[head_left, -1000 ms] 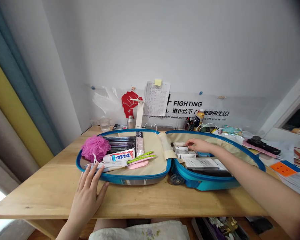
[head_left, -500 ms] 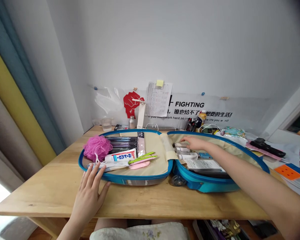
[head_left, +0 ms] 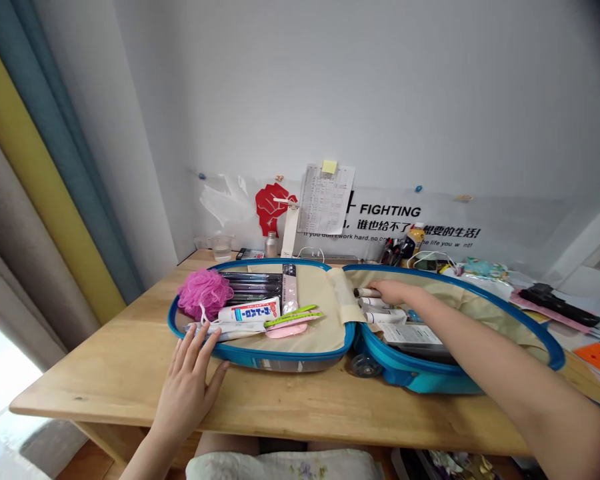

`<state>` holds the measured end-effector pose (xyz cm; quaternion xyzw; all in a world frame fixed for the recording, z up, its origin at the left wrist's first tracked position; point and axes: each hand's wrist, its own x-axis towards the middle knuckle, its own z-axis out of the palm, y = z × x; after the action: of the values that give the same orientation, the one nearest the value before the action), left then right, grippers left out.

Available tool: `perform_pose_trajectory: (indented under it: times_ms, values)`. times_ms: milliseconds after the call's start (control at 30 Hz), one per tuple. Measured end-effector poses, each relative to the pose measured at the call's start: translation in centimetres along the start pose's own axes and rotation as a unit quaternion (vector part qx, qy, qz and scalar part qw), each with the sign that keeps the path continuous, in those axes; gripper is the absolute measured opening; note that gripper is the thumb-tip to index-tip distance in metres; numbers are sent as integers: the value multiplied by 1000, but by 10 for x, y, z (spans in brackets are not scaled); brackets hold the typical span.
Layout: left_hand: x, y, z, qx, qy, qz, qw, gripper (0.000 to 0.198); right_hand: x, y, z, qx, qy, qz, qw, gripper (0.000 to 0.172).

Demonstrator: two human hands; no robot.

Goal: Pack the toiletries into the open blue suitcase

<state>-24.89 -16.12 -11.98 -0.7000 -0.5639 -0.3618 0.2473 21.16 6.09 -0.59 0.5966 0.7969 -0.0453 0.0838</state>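
Observation:
A blue suitcase (head_left: pixel 300 360) lies open on the table, both halves lined in beige. My left hand (head_left: pixel 189 373) rests flat with spread fingers at the front left rim, beside a pink bath puff (head_left: pixel 205 293), a toothpaste tube (head_left: pixel 250 310) and a white packet (head_left: pixel 240 328). Green and pink toothbrushes (head_left: pixel 295 317) and several dark packaged pens (head_left: pixel 253 287) lie further in. In the right half, my right hand (head_left: pixel 393 291) has its fingers closed at the end of a dark-capped marker (head_left: pixel 366 292); the fingertips are partly hidden. More white markers (head_left: pixel 385 316) lie just below.
The wooden table (head_left: pixel 120 360) carries a glass (head_left: pixel 222 248) and a small metal bottle (head_left: pixel 271 245) behind the suitcase. A yellow bottle (head_left: pixel 414 241) and a black stapler-like object (head_left: pixel 560 303) stand back right. A grey-white box (head_left: pixel 413 335) lies in the right half.
The view has shifted left, so everything sits further right. My right hand stays at the dark-capped marker, its fingers drawn in closer around the end. My left hand keeps its place at the rim.

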Motion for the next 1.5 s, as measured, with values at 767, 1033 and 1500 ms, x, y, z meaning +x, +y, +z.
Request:
perform_pose_trajectory:
  times_ms: [767,1033,1500]
  values:
    - [0,-2,0,-5,1,5,1000,62,-37,1,-40,110,176,79,975,41]
    - [0,-1,-1,-24,-4,-13,1000,61,-9,-151,-66,166,83,-123,975,42]
    - [0,-2,-2,-11,-4,-3,1000,59,51,-285,-28,71,35,-254,964,34]
